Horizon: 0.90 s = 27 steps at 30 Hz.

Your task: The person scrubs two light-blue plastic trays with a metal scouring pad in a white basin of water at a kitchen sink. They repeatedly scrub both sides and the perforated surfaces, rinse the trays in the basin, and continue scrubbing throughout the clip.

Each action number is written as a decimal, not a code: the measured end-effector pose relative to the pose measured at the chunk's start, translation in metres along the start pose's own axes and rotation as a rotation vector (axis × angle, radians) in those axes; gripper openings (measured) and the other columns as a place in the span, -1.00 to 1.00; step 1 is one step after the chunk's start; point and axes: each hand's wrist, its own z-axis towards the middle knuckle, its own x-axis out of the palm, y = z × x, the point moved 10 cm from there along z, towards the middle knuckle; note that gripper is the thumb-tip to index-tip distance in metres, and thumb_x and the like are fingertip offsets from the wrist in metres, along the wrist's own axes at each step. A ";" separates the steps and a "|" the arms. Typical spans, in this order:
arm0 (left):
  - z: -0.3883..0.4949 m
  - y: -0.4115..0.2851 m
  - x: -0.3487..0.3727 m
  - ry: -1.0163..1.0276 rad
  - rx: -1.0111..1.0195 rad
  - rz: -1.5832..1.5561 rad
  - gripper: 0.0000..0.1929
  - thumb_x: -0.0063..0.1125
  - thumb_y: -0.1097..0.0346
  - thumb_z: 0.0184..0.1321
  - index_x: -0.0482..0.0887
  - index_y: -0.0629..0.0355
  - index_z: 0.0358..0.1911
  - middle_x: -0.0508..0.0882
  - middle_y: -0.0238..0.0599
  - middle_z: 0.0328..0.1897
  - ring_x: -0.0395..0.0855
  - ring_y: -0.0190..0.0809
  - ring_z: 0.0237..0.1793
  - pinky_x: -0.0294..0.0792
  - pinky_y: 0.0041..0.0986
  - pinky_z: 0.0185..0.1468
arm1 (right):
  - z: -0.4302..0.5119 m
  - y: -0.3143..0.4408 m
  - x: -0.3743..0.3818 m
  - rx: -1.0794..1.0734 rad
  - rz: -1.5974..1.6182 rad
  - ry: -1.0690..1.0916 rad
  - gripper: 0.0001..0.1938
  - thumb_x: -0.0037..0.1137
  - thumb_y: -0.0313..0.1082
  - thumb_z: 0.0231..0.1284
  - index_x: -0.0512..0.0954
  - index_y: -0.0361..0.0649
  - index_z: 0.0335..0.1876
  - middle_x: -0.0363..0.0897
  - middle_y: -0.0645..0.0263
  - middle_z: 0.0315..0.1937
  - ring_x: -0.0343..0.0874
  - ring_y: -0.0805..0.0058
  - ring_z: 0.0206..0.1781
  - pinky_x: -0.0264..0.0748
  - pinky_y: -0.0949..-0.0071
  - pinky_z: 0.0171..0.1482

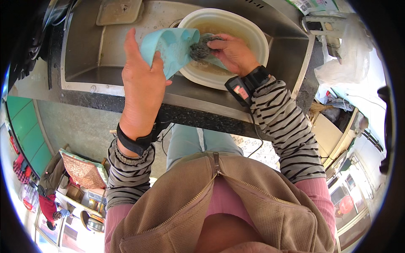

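Observation:
My left hand (144, 77) grips the near left edge of a light blue molded tray with rounded cups (172, 47), held tilted over the sink. Suds cling to its surface. In my right hand (235, 53) is a dark metal scouring pad (202, 47), pressed against the tray's right end. Below both lies a white oval basin (262, 47) holding cloudy brownish water. Another light blue piece (218, 63) shows in the basin under my right hand, partly hidden by it.
The basin stands in a stainless steel sink (288, 60) set in a dark speckled counter (202, 118). A shallow translucent tray or lid (118, 12) lies at the sink's far left. Plastic bags (345, 66) hang at the right. A person (47, 205) is in the background, lower left.

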 end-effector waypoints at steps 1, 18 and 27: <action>-0.001 -0.001 0.001 0.005 0.011 0.007 -0.35 0.05 0.46 0.40 0.11 0.19 0.52 0.67 0.14 0.02 0.77 -0.07 -0.25 0.74 -0.34 -0.37 | 0.000 0.002 0.009 -0.047 -0.044 0.012 -0.74 0.22 -0.48 0.33 0.57 -0.41 0.07 0.67 0.20 -0.05 0.63 0.43 -0.02 0.55 0.44 0.09; 0.007 0.010 0.000 0.049 -0.069 -0.001 -0.42 -0.01 0.45 0.36 0.24 0.34 0.46 0.56 0.18 0.22 0.76 -0.02 -0.12 0.76 -0.30 -0.39 | 0.021 0.028 0.080 -0.673 -1.285 -0.081 -0.70 0.36 -0.35 0.14 0.57 -0.32 -0.08 0.57 -0.06 -0.14 0.57 -0.08 -0.08 0.52 0.11 0.01; 0.013 0.006 0.004 0.098 -0.068 0.038 -0.47 -0.03 0.46 0.34 0.33 0.41 0.40 0.63 0.12 0.11 0.77 -0.03 -0.17 0.76 -0.30 -0.39 | 0.030 0.027 0.084 -0.767 -1.368 0.151 -0.70 0.33 -0.41 0.12 0.62 -0.29 -0.03 0.59 -0.03 -0.05 0.57 -0.11 0.03 0.53 0.09 0.10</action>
